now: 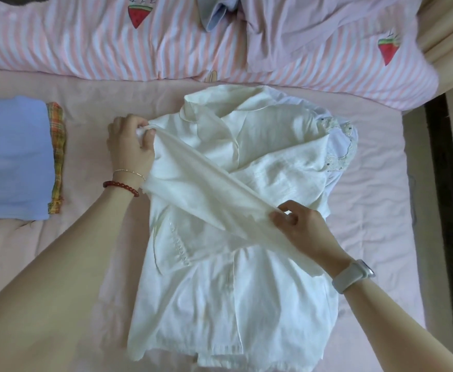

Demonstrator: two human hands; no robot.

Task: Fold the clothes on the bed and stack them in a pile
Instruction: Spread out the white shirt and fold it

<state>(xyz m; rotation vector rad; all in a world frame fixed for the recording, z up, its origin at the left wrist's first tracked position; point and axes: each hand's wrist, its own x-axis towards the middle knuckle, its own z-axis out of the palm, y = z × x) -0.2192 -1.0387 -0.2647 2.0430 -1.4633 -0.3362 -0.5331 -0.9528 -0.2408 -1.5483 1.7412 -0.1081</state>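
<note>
while the cream white cotton shirt (220, 264) lies flat, its long sleeve (206, 189) runs diagonally between the hands. the left hand (130, 146) pinches the shoulder end and the right hand (300, 229) pinches the cuff end, nearer the body.

White shirt (220, 264): laid flat on the pink sheet (375, 200), collar away from us. Our left hand (130, 145) grips one sleeve (201, 191) at the shirt's left shoulder; our right hand (298, 226) pinches its far end, drawn slantwise over the front. Left of the shirt we see a folded blue garment (13, 159) on a plaid one (57, 157). Beyond the shirt, a striped quilt (85, 41).
</note>
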